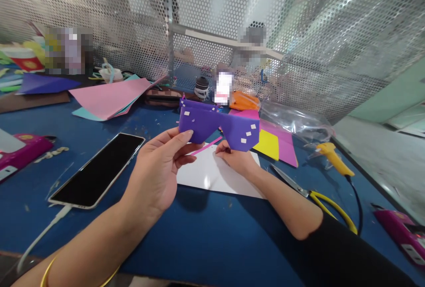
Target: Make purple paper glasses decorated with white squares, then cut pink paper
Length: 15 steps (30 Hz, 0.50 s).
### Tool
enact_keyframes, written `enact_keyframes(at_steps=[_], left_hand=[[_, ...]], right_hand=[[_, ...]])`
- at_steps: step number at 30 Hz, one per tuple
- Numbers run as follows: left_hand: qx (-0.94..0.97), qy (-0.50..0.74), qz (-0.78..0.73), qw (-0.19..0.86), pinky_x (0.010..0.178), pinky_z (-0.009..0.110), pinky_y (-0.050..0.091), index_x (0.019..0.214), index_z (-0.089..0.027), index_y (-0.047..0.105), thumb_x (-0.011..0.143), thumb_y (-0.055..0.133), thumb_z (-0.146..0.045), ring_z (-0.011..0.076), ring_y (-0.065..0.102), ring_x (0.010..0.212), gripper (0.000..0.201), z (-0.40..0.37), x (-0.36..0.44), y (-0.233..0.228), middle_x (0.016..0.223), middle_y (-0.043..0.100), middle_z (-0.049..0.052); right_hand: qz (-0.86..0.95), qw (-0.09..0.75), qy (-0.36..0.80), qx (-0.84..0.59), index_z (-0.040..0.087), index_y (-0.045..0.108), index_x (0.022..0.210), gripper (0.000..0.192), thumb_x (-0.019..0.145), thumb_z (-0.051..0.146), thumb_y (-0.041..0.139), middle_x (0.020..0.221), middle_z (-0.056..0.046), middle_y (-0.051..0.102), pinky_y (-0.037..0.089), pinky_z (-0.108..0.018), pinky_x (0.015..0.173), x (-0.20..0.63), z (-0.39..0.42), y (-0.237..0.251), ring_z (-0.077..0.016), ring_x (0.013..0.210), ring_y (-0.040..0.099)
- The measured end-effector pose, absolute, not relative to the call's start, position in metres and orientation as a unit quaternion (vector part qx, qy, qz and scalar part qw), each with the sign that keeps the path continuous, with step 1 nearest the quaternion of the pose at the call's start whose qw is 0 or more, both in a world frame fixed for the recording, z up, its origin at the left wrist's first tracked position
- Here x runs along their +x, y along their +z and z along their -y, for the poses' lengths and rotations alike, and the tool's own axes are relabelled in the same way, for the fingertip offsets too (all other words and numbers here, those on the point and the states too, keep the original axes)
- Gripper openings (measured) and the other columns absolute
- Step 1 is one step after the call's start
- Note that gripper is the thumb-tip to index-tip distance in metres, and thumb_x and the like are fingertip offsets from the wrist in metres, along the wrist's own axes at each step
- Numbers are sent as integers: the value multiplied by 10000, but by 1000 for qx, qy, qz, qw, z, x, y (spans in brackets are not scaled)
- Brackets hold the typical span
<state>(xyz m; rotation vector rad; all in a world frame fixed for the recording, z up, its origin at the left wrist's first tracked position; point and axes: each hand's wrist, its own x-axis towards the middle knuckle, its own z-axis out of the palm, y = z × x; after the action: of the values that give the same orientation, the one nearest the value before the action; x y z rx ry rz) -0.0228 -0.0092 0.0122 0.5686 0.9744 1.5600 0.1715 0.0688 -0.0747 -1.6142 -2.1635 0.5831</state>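
My left hand [166, 163] pinches a purple cut-out shaped like a pair of glasses [241, 130] at its left lens, thumb in front. Small white squares dot both lenses, and a folded purple part stands behind the left one. A thin pink strip [209, 145] sticks out from the lower fingers of the same hand. Behind the cut-out, my right hand [237, 156] rests low over a white sheet [199, 172], its fingertips closed together. Whatever those fingertips hold, if anything, is too small to make out.
A phone on a cable [99, 172] lies at left, beside a magenta power strip [26, 154]. Yellow-handled scissors [312, 196] and a yellow glue gun [332, 156] lie at right. Pink sheets [111, 97], a plastic bag [295, 121] and a perforated metal screen [206, 8] stand further back.
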Motion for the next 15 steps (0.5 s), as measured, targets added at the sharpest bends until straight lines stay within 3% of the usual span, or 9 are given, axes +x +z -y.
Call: enact_keyframes(at_steps=[15], left_hand=[[246, 659, -425, 570, 520, 188, 486, 718, -194, 713, 616, 862, -205, 148, 716, 655, 181, 10, -22, 12, 683, 731, -17]], right_hand=[[767, 208, 222, -565, 190, 581, 1231, 340, 941, 367, 585, 1253, -87, 601, 539, -430, 883, 168, -67, -70, -209, 1048, 623]])
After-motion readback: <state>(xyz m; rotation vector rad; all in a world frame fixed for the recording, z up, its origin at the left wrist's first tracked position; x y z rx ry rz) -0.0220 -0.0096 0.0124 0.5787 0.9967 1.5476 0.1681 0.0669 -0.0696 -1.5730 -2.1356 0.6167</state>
